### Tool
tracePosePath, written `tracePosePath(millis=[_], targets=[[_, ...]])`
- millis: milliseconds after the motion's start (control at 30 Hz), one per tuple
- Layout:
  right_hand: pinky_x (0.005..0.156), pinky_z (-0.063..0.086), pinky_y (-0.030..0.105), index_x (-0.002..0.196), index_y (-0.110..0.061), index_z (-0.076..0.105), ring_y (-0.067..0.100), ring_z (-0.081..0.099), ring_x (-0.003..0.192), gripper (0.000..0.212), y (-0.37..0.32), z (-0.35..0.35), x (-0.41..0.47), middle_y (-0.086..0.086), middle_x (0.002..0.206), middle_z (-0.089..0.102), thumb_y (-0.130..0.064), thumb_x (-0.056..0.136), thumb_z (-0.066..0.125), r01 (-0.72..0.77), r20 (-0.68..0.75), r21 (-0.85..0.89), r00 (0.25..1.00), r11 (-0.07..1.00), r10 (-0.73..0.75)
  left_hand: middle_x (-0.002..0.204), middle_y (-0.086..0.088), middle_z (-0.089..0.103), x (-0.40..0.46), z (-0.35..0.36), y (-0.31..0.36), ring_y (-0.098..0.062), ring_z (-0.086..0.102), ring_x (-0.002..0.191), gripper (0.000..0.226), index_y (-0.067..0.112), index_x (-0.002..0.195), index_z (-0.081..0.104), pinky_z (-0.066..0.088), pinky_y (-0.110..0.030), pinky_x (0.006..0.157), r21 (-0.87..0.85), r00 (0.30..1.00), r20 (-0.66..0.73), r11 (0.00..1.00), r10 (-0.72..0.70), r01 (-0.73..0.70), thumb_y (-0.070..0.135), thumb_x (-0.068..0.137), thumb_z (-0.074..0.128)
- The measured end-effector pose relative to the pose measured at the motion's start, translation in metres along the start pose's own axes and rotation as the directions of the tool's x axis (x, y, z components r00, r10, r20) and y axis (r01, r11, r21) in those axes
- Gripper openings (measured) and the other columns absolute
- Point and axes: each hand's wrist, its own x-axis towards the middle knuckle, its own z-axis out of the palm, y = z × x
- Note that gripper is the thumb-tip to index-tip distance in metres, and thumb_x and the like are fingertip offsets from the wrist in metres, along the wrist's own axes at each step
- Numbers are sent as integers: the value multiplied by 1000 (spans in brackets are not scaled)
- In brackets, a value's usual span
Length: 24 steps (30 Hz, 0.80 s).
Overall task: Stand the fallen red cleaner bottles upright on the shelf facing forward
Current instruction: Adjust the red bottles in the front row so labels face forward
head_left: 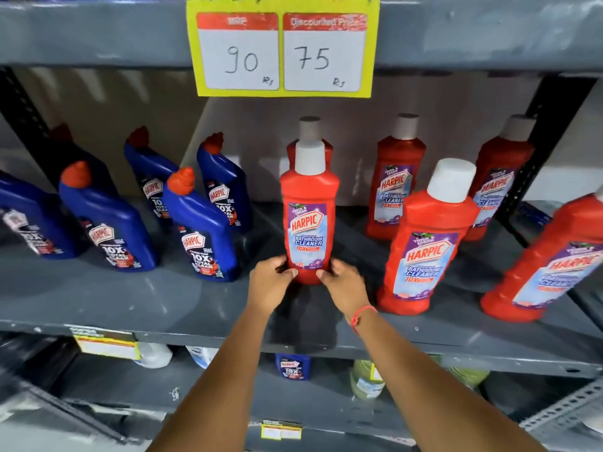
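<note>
A red cleaner bottle (308,216) with a white cap stands upright on the grey shelf (98,298), its label facing me. My left hand (272,282) and my right hand (344,285) grip its base from either side. Directly behind it another red bottle (310,125) is mostly hidden, only its cap and shoulders showing. Further red bottles stand upright to the right: one at the front (424,249), one at the front far right (548,269), and two at the back (393,190) (499,187). All show their labels.
Several blue cleaner bottles (199,230) with red caps stand on the left half of the shelf. A yellow price tag (282,47) hangs from the shelf above. Dark uprights frame the bay at left and right. The lower shelf (326,406) holds other bottles.
</note>
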Motion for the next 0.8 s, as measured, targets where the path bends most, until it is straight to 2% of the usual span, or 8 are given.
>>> tracePosePath(millis=[233, 333, 433, 633, 800], targets=[[104, 42, 42, 112, 0, 59, 30, 58, 113, 28, -3, -1, -10, 18, 122, 63, -6, 85, 54, 4, -35, 22, 999, 1000, -3, 102, -11, 71, -7, -2, 2, -15, 61, 87, 27, 8, 102, 66, 48, -28, 83, -6, 1000, -2, 1000, 3, -3, 7, 76, 62], [100, 44, 32, 111, -2, 60, 27, 60, 111, 27, -2, -3, -19, 15, 120, 65, -9, 85, 55, -1, -29, 9, 1000, 1000, 1, 103, -11, 71, -19, -4, 3, -18, 63, 91, 26, 8, 103, 65, 50, -32, 87, -9, 1000, 6, 1000, -7, 7, 7, 77, 63], [88, 41, 22, 104, -3, 62, 25, 61, 105, 22, 0, -4, -32, 14, 115, 67, -10, 85, 55, -13, -31, -12, 999, 1000, 12, 106, -11, 69, -33, -5, 5, -21, 62, 96, 27, 9, 105, 64, 49, -35, 90, 31, 1000, 6, 999, -19, 19, 10, 78, 62], [99, 44, 32, 110, -5, 60, 25, 60, 108, 26, -2, -9, -54, 12, 119, 66, -10, 86, 55, -7, -12, 16, 1000, 1000, 7, 109, -11, 69, -54, -7, 10, -21, 62, 98, 29, 9, 108, 63, 48, -35, 92, 74, 999, -1, 997, -36, 36, 12, 79, 62], [100, 43, 33, 115, -5, 58, 24, 58, 111, 30, -3, -11, -58, 11, 122, 64, -13, 87, 55, -8, 33, 5, 999, 1000, 8, 113, -12, 67, -61, -5, 14, -23, 62, 102, 34, 8, 113, 59, 48, -38, 95, 83, 998, 2, 994, -65, 65, 13, 80, 62]])
